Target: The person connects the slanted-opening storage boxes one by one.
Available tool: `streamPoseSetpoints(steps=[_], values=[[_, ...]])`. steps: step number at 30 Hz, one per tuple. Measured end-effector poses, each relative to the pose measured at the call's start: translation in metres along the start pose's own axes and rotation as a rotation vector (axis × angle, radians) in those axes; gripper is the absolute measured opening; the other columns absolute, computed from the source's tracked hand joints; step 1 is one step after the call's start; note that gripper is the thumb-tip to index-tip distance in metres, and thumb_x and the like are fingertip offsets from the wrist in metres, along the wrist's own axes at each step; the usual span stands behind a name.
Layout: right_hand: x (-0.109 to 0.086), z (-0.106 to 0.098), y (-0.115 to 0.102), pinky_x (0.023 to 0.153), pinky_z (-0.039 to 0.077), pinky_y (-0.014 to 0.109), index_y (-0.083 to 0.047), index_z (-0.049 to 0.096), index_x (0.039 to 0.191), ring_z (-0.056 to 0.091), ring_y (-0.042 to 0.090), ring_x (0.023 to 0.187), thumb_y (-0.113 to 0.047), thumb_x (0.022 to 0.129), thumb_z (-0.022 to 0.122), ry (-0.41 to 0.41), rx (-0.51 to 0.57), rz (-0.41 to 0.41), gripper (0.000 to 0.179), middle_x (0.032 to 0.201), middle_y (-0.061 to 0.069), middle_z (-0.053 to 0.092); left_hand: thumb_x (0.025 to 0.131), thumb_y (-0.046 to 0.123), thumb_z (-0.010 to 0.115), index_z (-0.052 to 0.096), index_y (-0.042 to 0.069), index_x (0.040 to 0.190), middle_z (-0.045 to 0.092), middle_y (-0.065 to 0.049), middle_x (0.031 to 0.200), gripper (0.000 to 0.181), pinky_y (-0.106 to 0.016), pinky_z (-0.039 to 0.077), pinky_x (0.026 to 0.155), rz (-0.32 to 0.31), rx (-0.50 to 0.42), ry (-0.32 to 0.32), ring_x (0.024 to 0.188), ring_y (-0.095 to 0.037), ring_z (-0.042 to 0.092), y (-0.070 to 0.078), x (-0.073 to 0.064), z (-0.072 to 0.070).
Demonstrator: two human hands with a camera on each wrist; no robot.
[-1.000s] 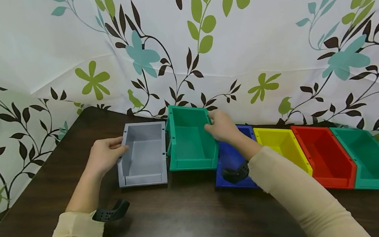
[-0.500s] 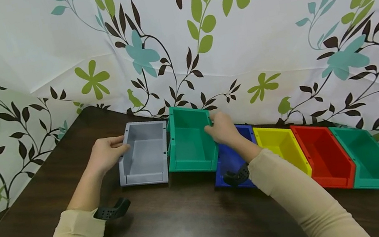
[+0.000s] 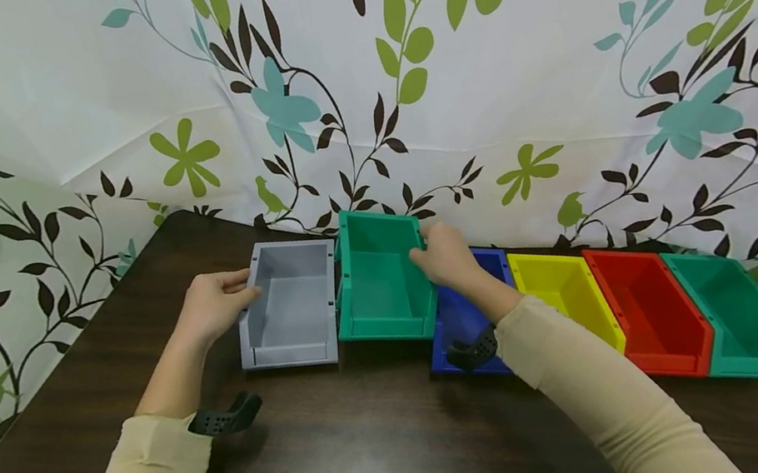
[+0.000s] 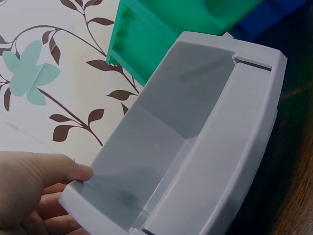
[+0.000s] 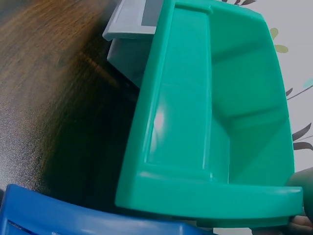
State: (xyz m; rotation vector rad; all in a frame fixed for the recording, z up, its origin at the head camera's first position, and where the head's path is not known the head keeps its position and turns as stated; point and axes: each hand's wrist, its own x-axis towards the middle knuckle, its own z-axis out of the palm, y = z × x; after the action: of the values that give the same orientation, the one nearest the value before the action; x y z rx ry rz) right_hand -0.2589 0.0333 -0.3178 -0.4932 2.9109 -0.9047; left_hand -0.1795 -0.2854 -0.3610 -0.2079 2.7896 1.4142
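Note:
My left hand (image 3: 212,306) pinches the left rim of a grey plastic storage bin (image 3: 295,310). In the left wrist view the thumb lies over the rim of the grey bin (image 4: 146,132), with fingers outside it. My right hand (image 3: 449,256) pinches the right rim of a green bin (image 3: 382,295), just right of the grey one. The green bin (image 5: 181,98) looks raised off the table in the right wrist view, with dark shadow beneath. Its left side sits close against the grey bin; whether they are hooked together is hidden. Both bins have nothing inside.
Right of the green bin, a blue bin (image 3: 452,329), partly under my right forearm, stands beside a yellow bin (image 3: 558,285), a red bin (image 3: 652,315) and another green bin (image 3: 736,317). They line the dark wooden table's (image 3: 355,444) back edge, before a leaf-patterned cloth (image 3: 334,67).
The grey bin and my left hand have shifted slightly right, towards the green bin. My right hand and the green bin have hardly moved.

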Motion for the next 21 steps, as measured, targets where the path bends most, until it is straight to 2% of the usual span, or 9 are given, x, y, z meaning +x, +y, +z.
streamPoseSetpoints(steps=[2, 4, 7, 11, 16, 21], values=[[0.000, 0.000, -0.001, 0.043, 0.036, 0.020, 0.003, 0.064, 0.101, 0.042, 0.011, 0.044, -0.007, 0.089, 0.050, 0.011, -0.025, -0.011, 0.021, 0.056, 0.001, 0.045, 0.093, 0.021, 0.059, 0.047, -0.006, 0.135, 0.056, -0.029, 0.127, 0.052, -0.048, 0.051, 0.089, 0.003, 0.005, 0.002, 0.114, -0.038, 0.059, 0.000, 0.000, 0.000], [-0.001, 0.001, -0.003, 0.044, 0.035, 0.021, -0.001, 0.059, 0.082, 0.041, 0.012, 0.046, -0.006, 0.088, 0.051, 0.028, -0.055, -0.021, 0.011, 0.058, 0.001, 0.043, 0.092, 0.020, 0.060, 0.048, -0.006, 0.134, 0.056, -0.029, 0.126, 0.051, -0.048, 0.051, 0.089, 0.005, 0.010, 0.004, 0.113, -0.038, 0.059, 0.000, 0.000, 0.000], [0.000, 0.000, -0.007, 0.044, 0.032, 0.022, -0.010, 0.041, 0.062, 0.037, 0.013, 0.047, -0.005, 0.086, 0.052, 0.047, -0.117, -0.023, 0.027, 0.057, 0.000, 0.036, 0.093, 0.019, 0.059, 0.047, -0.007, 0.134, 0.056, -0.029, 0.127, 0.051, -0.048, 0.051, 0.088, 0.005, 0.011, 0.001, 0.114, -0.039, 0.059, 0.001, 0.001, 0.001], [0.002, -0.001, -0.011, 0.042, 0.028, 0.021, -0.014, 0.031, 0.054, 0.031, 0.012, 0.044, -0.004, 0.085, 0.052, 0.035, -0.198, -0.008, 0.038, 0.052, -0.002, 0.029, 0.093, 0.019, 0.059, 0.047, -0.007, 0.135, 0.056, -0.029, 0.127, 0.051, -0.047, 0.052, 0.088, 0.005, 0.014, 0.000, 0.113, -0.039, 0.059, 0.002, 0.000, 0.001], [0.007, -0.003, -0.018, 0.041, 0.027, 0.022, -0.014, 0.032, 0.051, 0.028, 0.012, 0.043, -0.005, 0.086, 0.053, 0.001, -0.274, 0.011, 0.043, 0.049, -0.003, 0.026, 0.092, 0.018, 0.059, 0.048, -0.007, 0.133, 0.057, -0.030, 0.124, 0.049, -0.046, 0.053, 0.085, 0.018, 0.027, 0.009, 0.110, -0.039, 0.061, 0.003, 0.000, 0.001], [0.009, -0.005, -0.029, 0.044, 0.031, 0.022, -0.014, 0.033, 0.053, 0.032, 0.012, 0.047, -0.009, 0.089, 0.057, -0.014, -0.375, 0.005, 0.043, 0.051, -0.003, 0.028, 0.092, 0.017, 0.059, 0.048, -0.007, 0.133, 0.057, -0.030, 0.125, 0.049, -0.045, 0.054, 0.085, 0.017, 0.016, 0.003, 0.111, -0.039, 0.060, 0.003, 0.000, 0.000]])
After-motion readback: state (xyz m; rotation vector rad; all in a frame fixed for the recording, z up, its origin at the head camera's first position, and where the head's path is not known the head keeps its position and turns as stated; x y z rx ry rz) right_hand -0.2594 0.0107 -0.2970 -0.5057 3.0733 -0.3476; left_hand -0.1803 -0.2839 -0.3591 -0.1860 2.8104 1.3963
